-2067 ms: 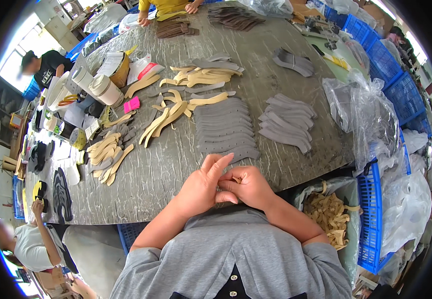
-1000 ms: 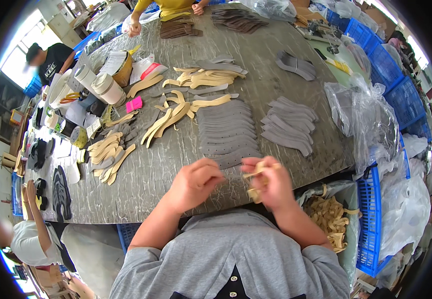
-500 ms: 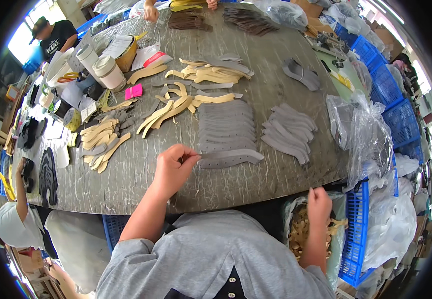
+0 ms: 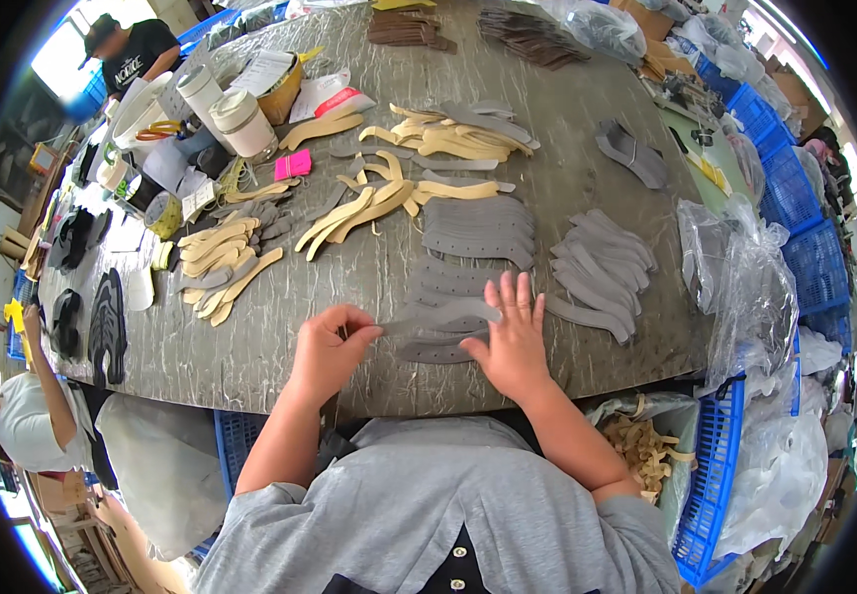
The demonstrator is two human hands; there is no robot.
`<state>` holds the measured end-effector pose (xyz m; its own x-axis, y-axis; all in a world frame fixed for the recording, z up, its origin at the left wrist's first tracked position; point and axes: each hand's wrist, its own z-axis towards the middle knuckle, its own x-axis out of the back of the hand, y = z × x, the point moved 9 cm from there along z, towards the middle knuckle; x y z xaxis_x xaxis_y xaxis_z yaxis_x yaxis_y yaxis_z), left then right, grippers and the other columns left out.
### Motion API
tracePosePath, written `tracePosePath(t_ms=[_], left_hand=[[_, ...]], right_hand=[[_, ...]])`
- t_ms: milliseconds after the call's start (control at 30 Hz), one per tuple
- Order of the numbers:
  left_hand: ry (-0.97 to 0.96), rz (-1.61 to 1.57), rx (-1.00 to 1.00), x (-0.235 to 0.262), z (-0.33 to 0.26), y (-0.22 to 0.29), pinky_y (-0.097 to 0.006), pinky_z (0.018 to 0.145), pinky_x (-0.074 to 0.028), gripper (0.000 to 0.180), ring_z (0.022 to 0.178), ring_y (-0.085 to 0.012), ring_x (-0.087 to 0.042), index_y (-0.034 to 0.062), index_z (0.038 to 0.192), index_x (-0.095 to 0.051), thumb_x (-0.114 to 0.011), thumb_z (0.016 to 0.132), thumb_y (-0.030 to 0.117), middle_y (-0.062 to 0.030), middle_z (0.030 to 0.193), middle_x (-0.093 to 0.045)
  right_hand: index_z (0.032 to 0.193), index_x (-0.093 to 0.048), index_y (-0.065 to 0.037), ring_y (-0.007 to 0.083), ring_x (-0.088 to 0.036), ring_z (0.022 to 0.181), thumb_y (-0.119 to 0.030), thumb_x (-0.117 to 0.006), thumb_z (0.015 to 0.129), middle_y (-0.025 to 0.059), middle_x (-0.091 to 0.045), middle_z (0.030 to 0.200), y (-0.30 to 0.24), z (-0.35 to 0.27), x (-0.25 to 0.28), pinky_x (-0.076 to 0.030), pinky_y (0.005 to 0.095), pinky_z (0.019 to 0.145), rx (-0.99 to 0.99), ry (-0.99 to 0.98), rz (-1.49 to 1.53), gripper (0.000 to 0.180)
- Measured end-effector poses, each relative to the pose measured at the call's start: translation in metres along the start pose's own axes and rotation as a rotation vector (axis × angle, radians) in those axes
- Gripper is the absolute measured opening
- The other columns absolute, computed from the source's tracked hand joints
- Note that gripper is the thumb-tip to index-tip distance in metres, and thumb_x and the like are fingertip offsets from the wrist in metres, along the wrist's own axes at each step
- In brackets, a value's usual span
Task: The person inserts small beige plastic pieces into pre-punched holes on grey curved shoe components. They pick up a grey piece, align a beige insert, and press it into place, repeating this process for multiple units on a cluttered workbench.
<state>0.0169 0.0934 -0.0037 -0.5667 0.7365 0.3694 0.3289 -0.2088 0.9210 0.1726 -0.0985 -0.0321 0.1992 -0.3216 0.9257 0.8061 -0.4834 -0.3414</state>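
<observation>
Scanning from the left edge, there's a co-worker in a pale grey short-sleeved top [image 4: 33,426], then a black, ribbed, sole-shaped piece [image 4: 109,327] lying near the rim of the dark grey, streaky-topped table [image 4: 201,366]. Next along is a loose heap of cream and grey curved strips [image 4: 219,267], kinda jumbled, and behind it a white lidded cylindrical tub [image 4: 243,124] and a small bright pink bundle [image 4: 293,164], probably parked back there so the front of the table is free for handwork.

Now the main bit: the person's bare left hand [image 4: 334,346] has thumb and forefinger pinched together on the narrow left end of a single grey curved flat strip [image 4: 443,315]. That strip is right in front of the body, above the near end of a neat overlapping row of grey strips with small dark dots [image 4: 478,228]. Looks like a tip-only pinch so most of the strip lies free. The bare right hand [image 4: 515,342] is wide open, fingers spread, palm down by the strip's other end, maybe to steady or flatten it; can't tell how firmly it's pressing.

Further right there's a fanned pile of plain grey wavy strips [image 4: 602,277], within easy reach imo, then a plastic-lined bin of cream scraps [image 4: 641,445] tucked below the table edge, likely to keep bits off the top, and a blue slatted plastic crate [image 4: 715,465] beside it
</observation>
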Motion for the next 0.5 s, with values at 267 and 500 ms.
tracePosePath(t_ms=[267,500], left_hand=[[-0.13,0.117,-0.136,-0.037,-0.009,0.009,-0.024,0.053,-0.042,0.007,0.059,-0.0062,-0.052,-0.0006,0.085,-0.068,-0.074,0.082,0.004,-0.0015,0.066,-0.062],[-0.176,0.206,-0.091,-0.054,-0.008,0.002,-0.028,0.058,-0.047,0.012,0.061,-0.0124,-0.058,-0.0006,0.086,-0.07,-0.074,0.081,0.01,-0.0088,0.069,-0.066]], right_hand=[[0.107,-0.056,-0.003,0.0095,-0.055,0.086,-0.015,-0.067,0.092,0.0045,-0.06,0.098,0.046,-0.051,0.021,-0.046,0.0242,0.074,-0.243,0.15,1.168,0.022],[0.087,-0.06,-0.002,0.0043,-0.053,0.068,0.0,-0.069,0.086,-0.0016,-0.06,0.075,0.064,-0.052,0.004,-0.046,0.0208,0.063,-0.45,0.138,1.067,0.01]])
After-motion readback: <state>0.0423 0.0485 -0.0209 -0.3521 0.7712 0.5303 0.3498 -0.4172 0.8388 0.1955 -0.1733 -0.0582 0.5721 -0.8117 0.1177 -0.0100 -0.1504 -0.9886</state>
